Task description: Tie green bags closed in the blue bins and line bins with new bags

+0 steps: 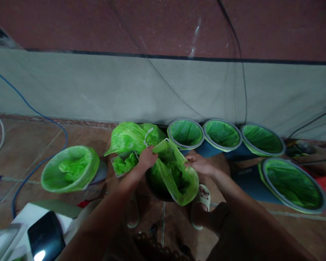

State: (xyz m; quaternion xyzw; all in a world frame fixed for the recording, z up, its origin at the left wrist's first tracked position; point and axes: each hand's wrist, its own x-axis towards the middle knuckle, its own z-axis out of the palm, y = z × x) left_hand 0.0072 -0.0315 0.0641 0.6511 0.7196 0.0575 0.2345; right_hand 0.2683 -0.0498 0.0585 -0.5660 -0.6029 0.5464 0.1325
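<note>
Between my feet stands a dark bin point(159, 188), with a green plastic bag point(188, 186) spread over it. My left hand point(148, 157) is closed on the bag's upper left edge, close to a white drawstring point(148, 136). On the right side, my right hand point(198, 163) pinches the bag's rim. The bag's mouth gapes between my hands, and crumpled green plastic shows inside. Behind my left hand lies a puffed-up green bag point(127, 136). A small tub point(125, 164) of crumpled green bags sits just left of the dark bin.
Several lined blue bins with grey rims, one here point(186, 133), stand along the wall to the right; another bin point(293, 185) leans nearer. At left are a green-lined bin point(70, 168), a blue cable point(24, 99), and a phone point(46, 233) on a white box point(29, 214).
</note>
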